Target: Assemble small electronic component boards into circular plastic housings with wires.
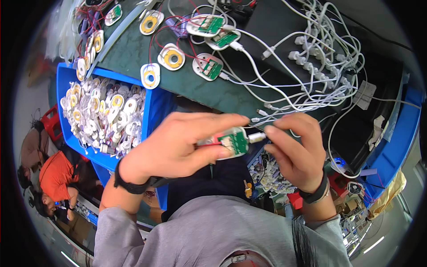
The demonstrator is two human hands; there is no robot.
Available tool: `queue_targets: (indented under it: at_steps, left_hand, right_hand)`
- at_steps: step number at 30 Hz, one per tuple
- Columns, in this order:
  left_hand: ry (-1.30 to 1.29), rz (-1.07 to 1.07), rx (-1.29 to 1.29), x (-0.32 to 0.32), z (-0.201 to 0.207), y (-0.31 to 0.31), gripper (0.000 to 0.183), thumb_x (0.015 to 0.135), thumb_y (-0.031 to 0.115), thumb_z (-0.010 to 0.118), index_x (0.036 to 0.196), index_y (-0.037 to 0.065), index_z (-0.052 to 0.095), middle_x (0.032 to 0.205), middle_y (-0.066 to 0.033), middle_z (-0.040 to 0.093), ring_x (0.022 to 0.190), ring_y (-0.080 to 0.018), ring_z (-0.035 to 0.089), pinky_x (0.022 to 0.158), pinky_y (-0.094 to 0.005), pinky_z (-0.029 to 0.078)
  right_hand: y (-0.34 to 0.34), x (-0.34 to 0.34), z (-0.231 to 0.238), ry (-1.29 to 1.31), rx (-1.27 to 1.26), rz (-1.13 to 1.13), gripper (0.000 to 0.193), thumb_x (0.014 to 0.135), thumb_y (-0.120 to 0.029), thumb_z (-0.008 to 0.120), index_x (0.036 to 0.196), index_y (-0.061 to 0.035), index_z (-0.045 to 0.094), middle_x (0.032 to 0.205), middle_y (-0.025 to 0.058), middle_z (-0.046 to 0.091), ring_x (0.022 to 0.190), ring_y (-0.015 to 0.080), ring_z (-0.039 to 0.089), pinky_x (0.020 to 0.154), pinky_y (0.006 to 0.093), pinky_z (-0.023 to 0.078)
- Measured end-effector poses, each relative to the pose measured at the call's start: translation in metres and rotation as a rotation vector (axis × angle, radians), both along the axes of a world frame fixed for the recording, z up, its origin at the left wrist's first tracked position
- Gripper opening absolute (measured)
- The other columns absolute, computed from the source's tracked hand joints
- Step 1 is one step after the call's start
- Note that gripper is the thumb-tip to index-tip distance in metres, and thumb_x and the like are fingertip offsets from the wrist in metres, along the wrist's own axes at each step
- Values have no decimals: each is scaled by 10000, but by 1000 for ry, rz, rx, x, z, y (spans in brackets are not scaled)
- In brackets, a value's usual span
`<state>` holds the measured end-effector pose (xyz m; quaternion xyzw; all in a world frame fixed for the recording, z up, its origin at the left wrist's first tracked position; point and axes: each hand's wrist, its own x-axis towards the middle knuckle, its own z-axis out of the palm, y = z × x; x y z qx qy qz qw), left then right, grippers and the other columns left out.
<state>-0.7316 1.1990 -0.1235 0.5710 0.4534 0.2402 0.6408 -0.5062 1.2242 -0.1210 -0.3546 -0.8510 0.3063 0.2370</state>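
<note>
My left hand (173, 144) grips a white plastic housing with a green circuit board (239, 142) between thumb and fingers. Red wires show at the board's left side. In my right hand (299, 153), thumb and fingertips pinch a white cable plug (256, 137). Its tip meets the board's right edge; how deep it sits I cannot tell. Beyond my hands on the green table (129, 53), similar board housings (207, 66) have white cables joined to them. Red wires run from them towards white pieces with yellow rings (171, 57).
A blue bin (149, 111) full of small white parts stands to the left. Tangled white cables (318, 66) with many plugs spread over the right side. A black case (378, 129) lies at far right. A person in orange (58, 175) is at far left.
</note>
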Motion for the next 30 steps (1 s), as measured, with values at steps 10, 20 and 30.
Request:
queue_targets:
  at_steps: [10, 20, 30]
  left_hand:
    - [480, -443, 544, -4, 57, 119, 355, 685, 59, 585, 1031, 14, 519, 891, -141, 580, 809, -265, 583, 692, -318, 451]
    - [470, 133, 939, -30, -11, 94, 406, 687, -14, 630, 1081, 12, 534, 1072, -110, 561, 994, -205, 540, 850, -299, 412]
    - [449, 1169, 273, -203, -61, 39, 193, 827, 167, 568, 929, 6, 589, 801, -76, 624, 718, -129, 590, 680, -247, 462]
  right_hand:
    - [-33, 9, -28, -334, -44, -112, 232, 665, -31, 642, 892, -47, 599, 766, 81, 576, 615, 219, 567, 534, 308, 449]
    - [-22, -9, -57, -836, 188, -11, 263, 645, -118, 535, 898, -108, 608, 619, -3, 480, 582, 146, 525, 511, 281, 405]
    - [-11, -3, -13, 17, -231, -288, 111, 669, 69, 556, 762, 15, 582, 676, 117, 583, 635, 262, 578, 670, 340, 460]
